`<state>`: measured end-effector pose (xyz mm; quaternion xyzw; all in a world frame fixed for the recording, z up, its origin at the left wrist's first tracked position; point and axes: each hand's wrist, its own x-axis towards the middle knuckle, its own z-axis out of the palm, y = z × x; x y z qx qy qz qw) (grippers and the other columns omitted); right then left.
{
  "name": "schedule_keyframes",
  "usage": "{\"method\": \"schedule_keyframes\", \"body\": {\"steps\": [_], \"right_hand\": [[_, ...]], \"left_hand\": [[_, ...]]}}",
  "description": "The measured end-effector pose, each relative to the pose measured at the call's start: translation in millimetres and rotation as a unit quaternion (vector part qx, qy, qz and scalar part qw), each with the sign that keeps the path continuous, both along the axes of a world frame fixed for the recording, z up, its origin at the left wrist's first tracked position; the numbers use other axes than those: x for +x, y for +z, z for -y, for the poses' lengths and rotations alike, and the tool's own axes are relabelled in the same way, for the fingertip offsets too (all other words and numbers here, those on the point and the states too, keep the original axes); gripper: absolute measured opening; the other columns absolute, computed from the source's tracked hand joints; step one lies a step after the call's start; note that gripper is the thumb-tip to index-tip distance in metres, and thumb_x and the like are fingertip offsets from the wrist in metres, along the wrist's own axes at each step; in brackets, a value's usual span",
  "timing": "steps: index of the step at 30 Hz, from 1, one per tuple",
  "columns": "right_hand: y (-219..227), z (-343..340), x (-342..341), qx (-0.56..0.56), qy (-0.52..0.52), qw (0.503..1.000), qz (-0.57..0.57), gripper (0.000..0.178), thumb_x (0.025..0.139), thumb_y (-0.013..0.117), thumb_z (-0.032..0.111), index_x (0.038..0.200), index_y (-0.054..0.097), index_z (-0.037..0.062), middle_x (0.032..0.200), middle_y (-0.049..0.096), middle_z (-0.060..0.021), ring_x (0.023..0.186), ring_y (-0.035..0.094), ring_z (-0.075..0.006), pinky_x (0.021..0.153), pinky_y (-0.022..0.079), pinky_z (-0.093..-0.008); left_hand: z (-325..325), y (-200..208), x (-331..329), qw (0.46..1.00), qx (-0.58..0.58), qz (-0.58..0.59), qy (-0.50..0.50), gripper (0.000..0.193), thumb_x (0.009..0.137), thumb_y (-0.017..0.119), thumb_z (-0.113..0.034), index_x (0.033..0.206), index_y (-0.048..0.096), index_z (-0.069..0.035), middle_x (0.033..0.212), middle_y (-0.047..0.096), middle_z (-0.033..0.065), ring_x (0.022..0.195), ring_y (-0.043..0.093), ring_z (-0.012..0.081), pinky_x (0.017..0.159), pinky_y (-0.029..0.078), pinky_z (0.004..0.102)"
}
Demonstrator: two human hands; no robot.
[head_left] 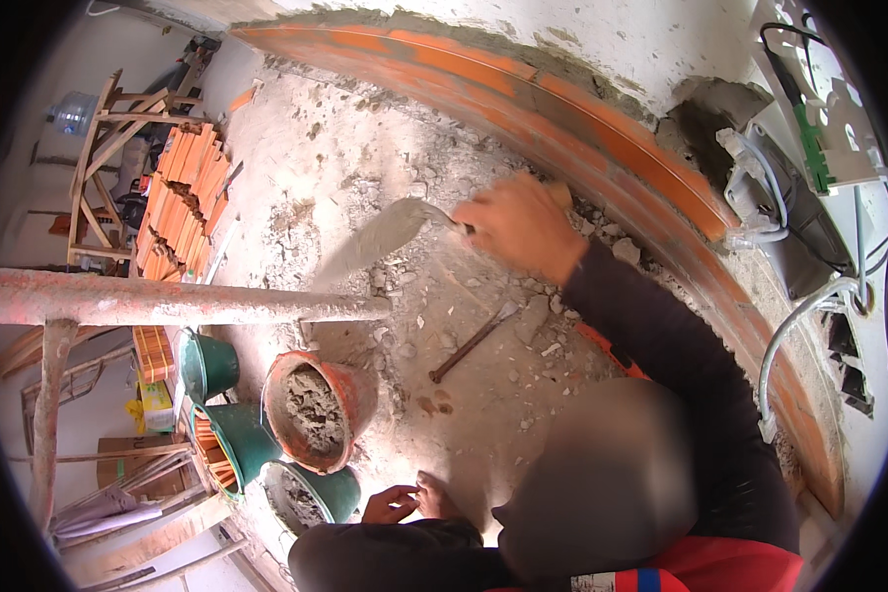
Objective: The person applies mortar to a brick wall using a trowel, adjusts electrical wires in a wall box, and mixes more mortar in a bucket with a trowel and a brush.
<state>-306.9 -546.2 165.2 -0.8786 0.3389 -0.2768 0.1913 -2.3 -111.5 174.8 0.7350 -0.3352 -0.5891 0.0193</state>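
My right hand is closed round the handle of a trowel. Its grey, mortar-smeared blade points left over the rubble-strewn floor and is blurred toward its tip. Low in the view, my left hand rests with loosely bent fingers, partly apart, and nothing visible in them. Near it stand a green bucket of grey mortar and an orange-red bucket, also holding mortar. A flat-ended metal chisel lies on the floor between my hands.
Orange bricks run along the wall, curving right. Electrical boxes and cables hang at right. A mortar-stained metal pipe crosses the left side. Behind it are stacked hollow bricks, more green buckets and a wooden frame.
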Motion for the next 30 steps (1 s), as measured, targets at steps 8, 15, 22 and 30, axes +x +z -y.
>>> {"method": "schedule_keyframes", "body": {"steps": [8,15,22,30], "right_hand": [[-59,-78,-41,0.221,-0.207,0.926,0.228,0.030,0.091,0.064,0.019,0.110,0.056,-0.0015,0.081,0.065,-0.0206,0.075,0.065,-0.0405,0.068,0.049,-0.0464],[-68,-63,-33,0.181,-0.309,0.901,0.244,0.035,0.092,0.064,0.018,0.116,0.050,-0.0043,0.086,0.064,-0.0229,0.077,0.066,-0.0370,0.067,0.050,-0.0431],[-93,-97,-49,0.291,-0.302,0.845,0.333,0.025,0.097,0.061,0.018,0.108,0.052,-0.0027,0.071,0.056,-0.0067,0.060,0.052,-0.0123,0.056,0.042,-0.0297],[-86,-76,-51,0.317,-0.298,0.836,0.335,0.020,0.098,0.061,0.018,0.097,0.054,-0.0005,0.060,0.047,-0.0008,0.056,0.040,-0.0062,0.051,0.035,-0.0268]], "left_hand": [[33,27,9,0.990,-0.064,-0.062,0.108,0.037,0.098,0.058,-0.024,0.125,0.062,0.001,0.097,0.070,0.0092,0.096,0.068,0.0177,0.086,0.053,0.0316],[103,25,-16,0.990,-0.081,-0.111,-0.008,0.034,0.095,0.062,-0.017,0.124,0.062,0.000,0.099,0.070,0.0094,0.092,0.067,0.0132,0.082,0.052,0.0268],[125,2,-16,0.980,-0.043,-0.195,-0.028,0.041,0.091,0.063,-0.014,0.130,0.058,-0.001,0.097,0.068,0.0048,0.083,0.064,0.0107,0.074,0.051,0.0249],[149,-2,-20,0.971,-0.017,-0.230,-0.060,0.044,0.090,0.064,-0.012,0.132,0.057,-0.002,0.101,0.067,0.0044,0.089,0.063,0.0114,0.080,0.051,0.0263]]}}
